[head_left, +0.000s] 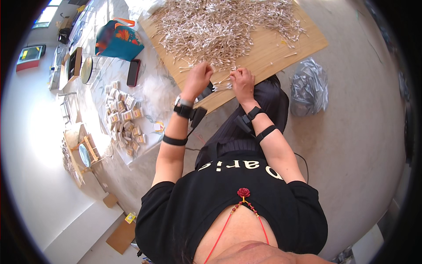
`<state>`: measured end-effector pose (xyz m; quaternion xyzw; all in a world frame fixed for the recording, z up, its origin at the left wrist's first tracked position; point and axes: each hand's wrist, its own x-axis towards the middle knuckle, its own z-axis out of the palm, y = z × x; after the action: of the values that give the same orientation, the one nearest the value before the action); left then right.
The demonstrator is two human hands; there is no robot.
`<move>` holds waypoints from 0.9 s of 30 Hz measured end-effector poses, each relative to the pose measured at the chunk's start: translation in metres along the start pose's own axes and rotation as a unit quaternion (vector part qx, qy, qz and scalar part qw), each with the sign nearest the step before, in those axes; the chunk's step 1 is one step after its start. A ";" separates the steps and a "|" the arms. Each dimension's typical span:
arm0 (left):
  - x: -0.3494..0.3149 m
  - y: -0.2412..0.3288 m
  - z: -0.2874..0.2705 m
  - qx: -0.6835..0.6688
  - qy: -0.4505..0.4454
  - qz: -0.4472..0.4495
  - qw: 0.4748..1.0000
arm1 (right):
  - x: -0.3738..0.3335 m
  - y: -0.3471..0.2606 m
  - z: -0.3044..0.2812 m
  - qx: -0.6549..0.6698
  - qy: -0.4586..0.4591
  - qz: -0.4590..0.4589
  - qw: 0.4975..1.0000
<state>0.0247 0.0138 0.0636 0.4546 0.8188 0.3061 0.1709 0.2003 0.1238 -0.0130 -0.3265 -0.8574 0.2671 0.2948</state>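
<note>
1. Thin, straight cotton swabs (222,87) with white tips are laid in a short row between the left hand (198,82) and the right hand (243,82); they should be found light, easily rolled, soft-tipped and snapped if bent, so best pinched mid-shaft
2. The left hand's fingers are curled inward; whether a swab is gripped cannot be told
3. The right hand's fingertips are bent down at the row's right end; a grasp cannot be confirmed
4. Beyond both hands, a large, loose swab heap (211,33) is spread over a light-brown wooden board (307,46)
5. Right of the right hand, a grey plastic bag (309,88) is seen
</note>
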 end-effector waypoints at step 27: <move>-0.032 -0.006 0.057 0.053 0.044 0.012 0.998 | -0.001 0.001 -0.001 0.006 -0.033 -0.023 0.999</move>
<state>0.0695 0.0044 0.0166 0.4588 0.8352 0.2839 0.1066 0.2021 0.1238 -0.0131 -0.2958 -0.8724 0.2760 0.2743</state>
